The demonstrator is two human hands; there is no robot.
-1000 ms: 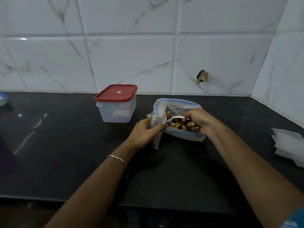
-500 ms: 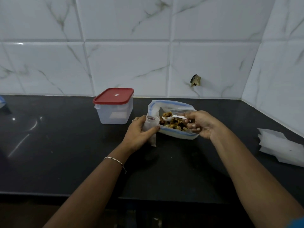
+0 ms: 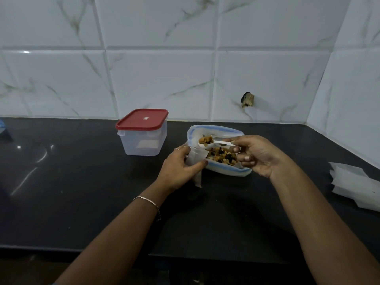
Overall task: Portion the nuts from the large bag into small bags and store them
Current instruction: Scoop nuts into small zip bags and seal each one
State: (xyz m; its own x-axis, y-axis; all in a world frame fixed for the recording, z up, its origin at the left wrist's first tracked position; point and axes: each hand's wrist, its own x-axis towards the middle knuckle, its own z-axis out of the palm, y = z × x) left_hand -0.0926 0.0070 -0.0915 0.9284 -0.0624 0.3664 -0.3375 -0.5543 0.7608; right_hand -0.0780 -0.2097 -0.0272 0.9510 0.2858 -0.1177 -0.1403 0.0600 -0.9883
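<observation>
A large clear bag (image 3: 226,171) with a blue zip edge lies open on the black counter, mixed nuts (image 3: 223,156) showing inside. My right hand (image 3: 259,156) pinches a white plastic spoon (image 3: 218,143) whose bowl is heaped with nuts and lifted above the bag's mouth. My left hand (image 3: 181,169) grips a small clear bag (image 3: 196,159) upright just left of the large bag, its top open below the spoon's bowl.
A clear plastic box with a red lid (image 3: 144,133) stands to the left, near the tiled wall. A pile of small white bags (image 3: 353,186) lies at the counter's right edge. The counter's front edge (image 3: 185,251) runs under my forearms.
My right hand has lifted the spoon out of the nuts with a heaped load and carried it left, toward the small bag. My left hand keeps its hold on that bag.
</observation>
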